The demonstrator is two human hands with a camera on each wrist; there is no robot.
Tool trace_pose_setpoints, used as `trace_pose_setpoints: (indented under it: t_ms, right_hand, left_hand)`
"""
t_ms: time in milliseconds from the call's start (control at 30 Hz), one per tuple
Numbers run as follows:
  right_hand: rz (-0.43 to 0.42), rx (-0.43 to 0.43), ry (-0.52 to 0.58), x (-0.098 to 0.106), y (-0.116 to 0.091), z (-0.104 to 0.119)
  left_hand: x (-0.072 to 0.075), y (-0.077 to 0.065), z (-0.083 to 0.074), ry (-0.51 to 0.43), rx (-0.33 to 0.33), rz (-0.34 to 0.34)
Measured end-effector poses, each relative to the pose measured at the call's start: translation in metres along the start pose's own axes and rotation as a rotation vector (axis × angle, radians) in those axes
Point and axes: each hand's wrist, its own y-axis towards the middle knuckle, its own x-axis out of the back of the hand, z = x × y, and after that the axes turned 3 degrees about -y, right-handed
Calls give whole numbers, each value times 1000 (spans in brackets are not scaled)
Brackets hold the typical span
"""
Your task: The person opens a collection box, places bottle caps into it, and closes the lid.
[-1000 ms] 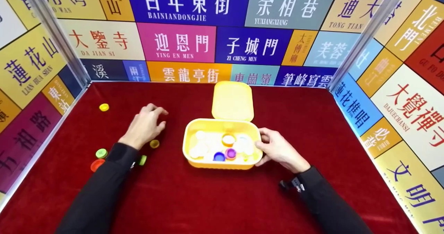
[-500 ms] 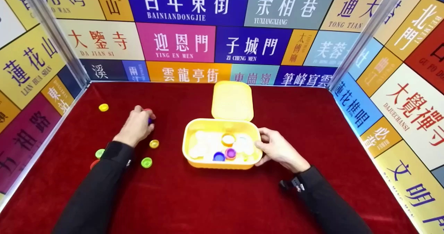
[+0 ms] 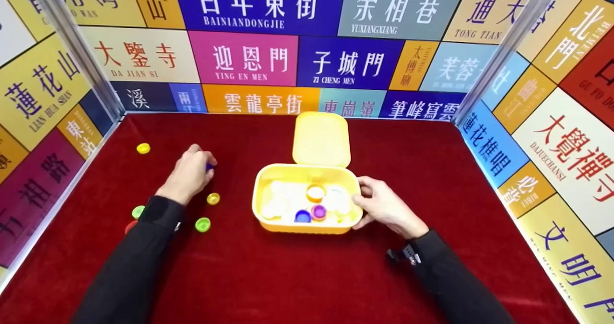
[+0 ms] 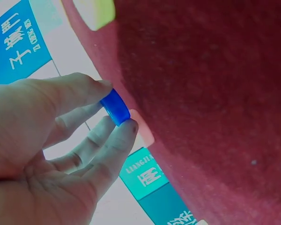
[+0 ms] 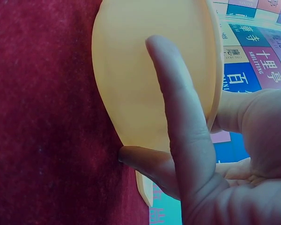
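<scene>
A blue disc [image 4: 116, 107] sits pinched edge-on between the thumb and fingertips of the left hand [image 3: 186, 173], over the left part of the red cloth [image 3: 307, 281], with a yellow disc [image 3: 213, 198] and a green disc [image 3: 203, 224] near that hand on its box side. The right hand [image 3: 387, 206] grasps the right end of the yellow box [image 3: 288, 228], thumb over the rim and fingers along the outer wall. Inside the box a purple disc [image 3: 319, 212] lies just beside a dark blue disc [image 3: 302, 216], and the raised lid [image 3: 321, 139] adjoins the back rim, before a wall of lettered panels [image 3: 249, 57].
</scene>
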Motion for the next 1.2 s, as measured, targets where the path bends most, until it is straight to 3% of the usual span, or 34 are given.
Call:
trace_pose_setpoints:
  t_ms: [200,367,700,933,1200]
  right_hand:
    - [0,-3,5,-1,0,1]
    - [0,-10,3,-1,-2,3]
    - [-1,2,-1,0,-3,3]
    - [2,6,2,0,-2,4]
    - [-1,2,0,0,-1,2]
  left_hand:
    - [3,2,-19,-11,-39,-8]
    - [1,4,-46,-23,-89,-26]
    - [-8,-2,-110,-77,-347,-76]
    - [-23,-5,-135,-29,-476,18]
    - [-38,-3,-152,46,-508,128]
